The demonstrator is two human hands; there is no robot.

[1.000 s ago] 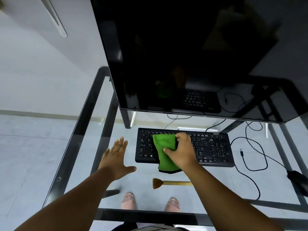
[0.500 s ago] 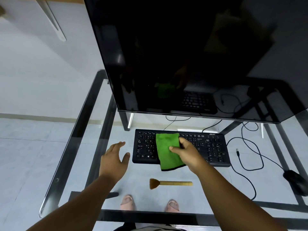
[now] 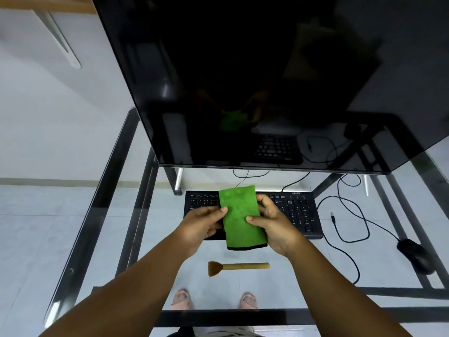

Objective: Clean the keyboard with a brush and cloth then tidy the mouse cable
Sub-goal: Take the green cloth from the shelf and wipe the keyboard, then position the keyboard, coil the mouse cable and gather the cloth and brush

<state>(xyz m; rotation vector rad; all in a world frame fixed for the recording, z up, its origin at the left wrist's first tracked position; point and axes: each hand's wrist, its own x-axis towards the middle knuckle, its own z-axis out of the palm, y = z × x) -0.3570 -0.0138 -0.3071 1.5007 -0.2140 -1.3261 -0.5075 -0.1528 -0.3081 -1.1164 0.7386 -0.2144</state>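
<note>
Now a folded green microfibre cloth (image 3: 241, 216) is gripped at both edges by the left hand (image 3: 202, 223) and right hand (image 3: 272, 221), above the black keyboard (image 3: 298, 212); a wooden-handled brush (image 3: 239, 266) lies nearer on the glass desk (image 3: 116, 190).

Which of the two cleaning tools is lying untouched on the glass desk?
The brush. It lies alone on the glass desk, nearer the person than the keyboard, while the green cloth is held by both the left hand and right hand.
</note>
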